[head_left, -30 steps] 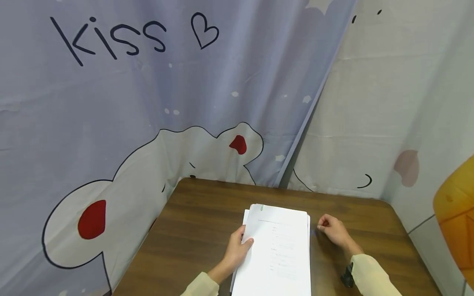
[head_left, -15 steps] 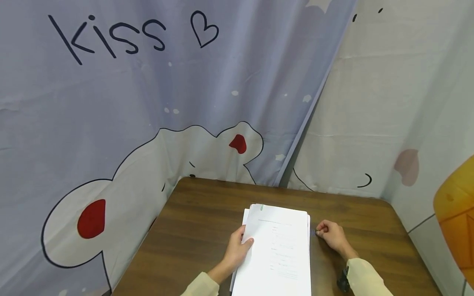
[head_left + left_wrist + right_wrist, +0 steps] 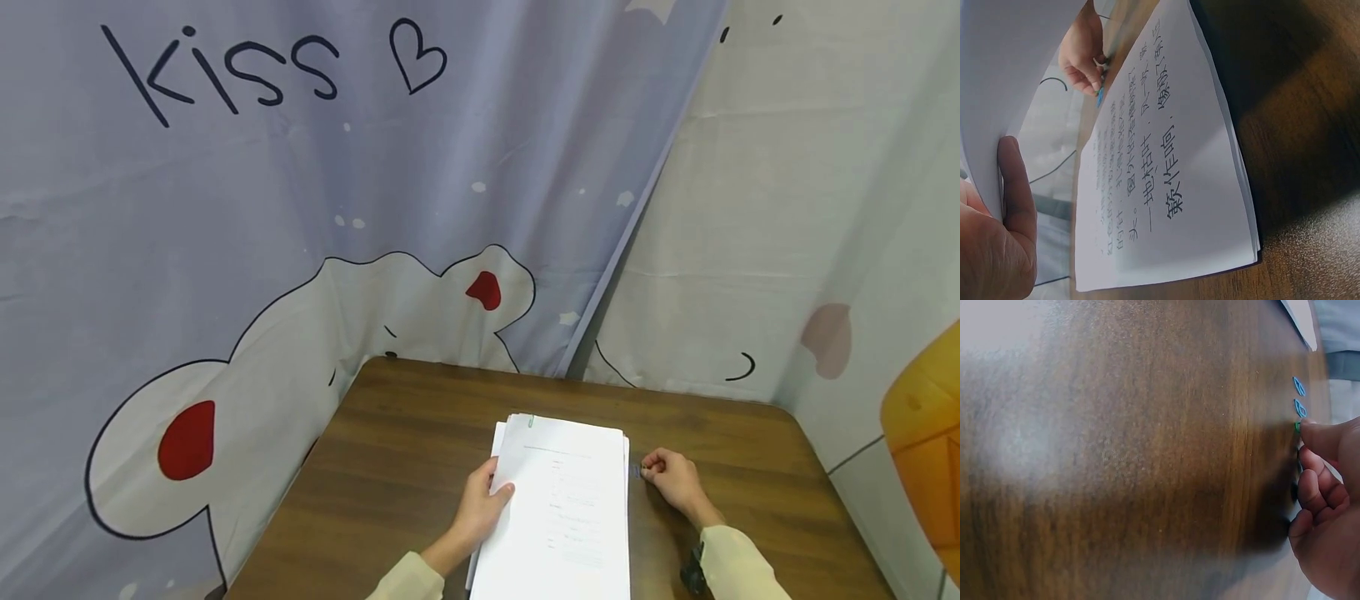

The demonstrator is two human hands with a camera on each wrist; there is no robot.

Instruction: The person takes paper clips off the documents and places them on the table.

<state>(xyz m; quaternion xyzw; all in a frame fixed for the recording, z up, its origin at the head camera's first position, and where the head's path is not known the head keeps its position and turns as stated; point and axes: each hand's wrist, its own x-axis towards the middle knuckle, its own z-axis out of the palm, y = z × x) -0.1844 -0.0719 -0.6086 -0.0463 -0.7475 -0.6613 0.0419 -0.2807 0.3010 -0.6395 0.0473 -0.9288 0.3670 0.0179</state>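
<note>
Green, a small clip (image 3: 1297, 427) sits at the fingertips of the right hand (image 3: 675, 479); that grip looks closed in a pinch on it, though whether the clip is off the wood I cannot tell. Two blue clips (image 3: 1300, 407) lie just beside the thumb, on the side toward the paper. The left hand (image 3: 478, 504) grips the left edge of the upper papers (image 3: 562, 508), thumb on top and fingers beneath, holding them raised above the lower papers (image 3: 1210, 187), which lie on the counter (image 3: 757, 475). A top clip (image 3: 531, 422), also green, sits on the far edge of the upper papers, near the left corner. The step in hand appears to be picking up a clip, with the left hand holding one bundle apart. The next move seems to call for a clean lift that leaves the blue neighbours undisturbed. Other sheets peek out along both sides of the top one, so the edges may need squaring before any clipping. Open wood stretches right of the right hand and beyond the papers toward the curtain (image 3: 450, 167), giving good room; the tight spot is the narrow strip between fingers and paper.
</note>
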